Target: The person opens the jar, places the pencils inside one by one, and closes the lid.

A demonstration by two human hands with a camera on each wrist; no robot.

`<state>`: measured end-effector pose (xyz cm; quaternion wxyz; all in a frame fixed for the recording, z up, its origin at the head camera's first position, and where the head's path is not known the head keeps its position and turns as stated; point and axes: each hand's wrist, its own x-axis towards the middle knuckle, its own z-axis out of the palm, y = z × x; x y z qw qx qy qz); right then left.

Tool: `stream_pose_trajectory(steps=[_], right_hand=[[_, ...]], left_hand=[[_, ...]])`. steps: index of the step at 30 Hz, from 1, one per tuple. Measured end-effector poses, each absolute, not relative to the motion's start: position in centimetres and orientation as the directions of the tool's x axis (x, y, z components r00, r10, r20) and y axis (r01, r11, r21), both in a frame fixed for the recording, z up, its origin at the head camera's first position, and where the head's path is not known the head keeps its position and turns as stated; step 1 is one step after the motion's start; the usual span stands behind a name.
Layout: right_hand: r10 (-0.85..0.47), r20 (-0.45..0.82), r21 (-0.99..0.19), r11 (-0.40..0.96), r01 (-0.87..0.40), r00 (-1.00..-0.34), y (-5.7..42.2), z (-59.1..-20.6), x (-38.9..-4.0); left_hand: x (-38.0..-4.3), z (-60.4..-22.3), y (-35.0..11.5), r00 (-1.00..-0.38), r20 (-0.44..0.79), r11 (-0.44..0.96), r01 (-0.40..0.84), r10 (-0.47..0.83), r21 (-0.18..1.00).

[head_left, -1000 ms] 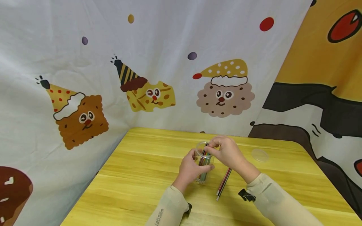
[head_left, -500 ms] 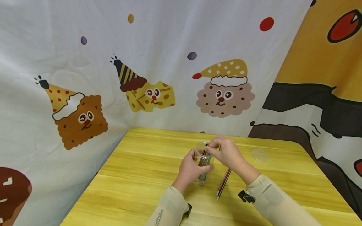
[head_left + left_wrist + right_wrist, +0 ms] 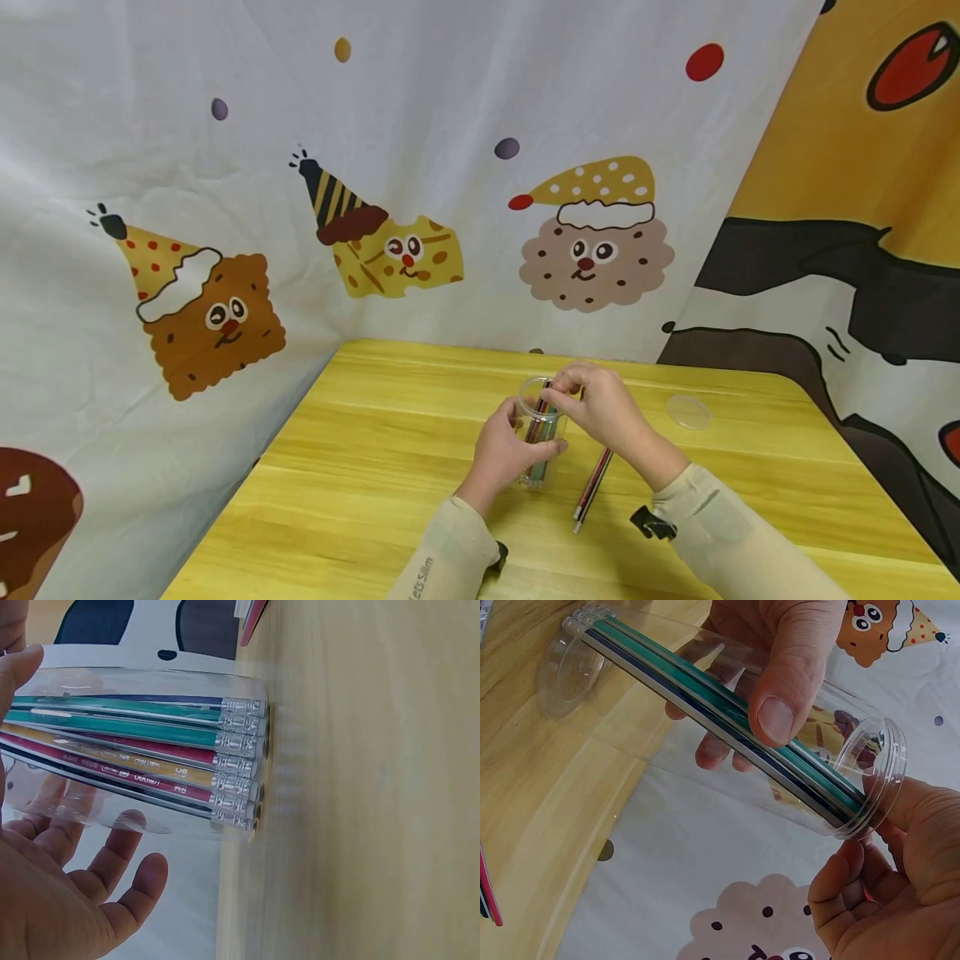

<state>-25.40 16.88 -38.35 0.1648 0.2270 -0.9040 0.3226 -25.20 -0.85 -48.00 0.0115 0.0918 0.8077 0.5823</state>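
My left hand (image 3: pixel 504 452) grips a clear plastic jar (image 3: pixel 727 776) around its side, thumb on the near face. Several pencils (image 3: pixel 150 750) in green, red, yellow and dark colours lean together inside, eraser ends down at the base. The jar stands upright on the table in the head view. At its mouth, my right hand (image 3: pixel 603 408) has curled fingers and pinches the upper pencil ends against the rim. Those pencil tips are mostly hidden by the right fingers (image 3: pixel 907 799). Below the right forearm, a few loose red and black pencils (image 3: pixel 593 489) lie side by side.
A clear round lid (image 3: pixel 689 412) lies flat on the wooden table (image 3: pixel 360 467), right of the right hand. Behind the table hangs a white cloth (image 3: pixel 420 108) printed with cartoon biscuits and cheese. A darker printed cloth covers the right side.
Both hands, the jar and the pencils keep nearly the same places. The head view has shifted very slightly.
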Motion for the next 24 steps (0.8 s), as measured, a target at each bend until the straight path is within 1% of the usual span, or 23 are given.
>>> stream_pose_trajectory(steps=[14,24], right_hand=[[-0.3,0.458,-0.498,0.694,-0.521,-0.837,16.9,-38.8,-25.4],[-0.285,0.57,-0.454,0.672,-0.585,-0.77,17.2,-39.8,-25.2]], left_hand=[[-25.1,-48.2,-1.0,-0.984,0.078,0.304,0.125,0.162,0.944],[-24.9,-47.9,-0.9,-0.984,0.08,0.297,0.125,0.159,0.947]])
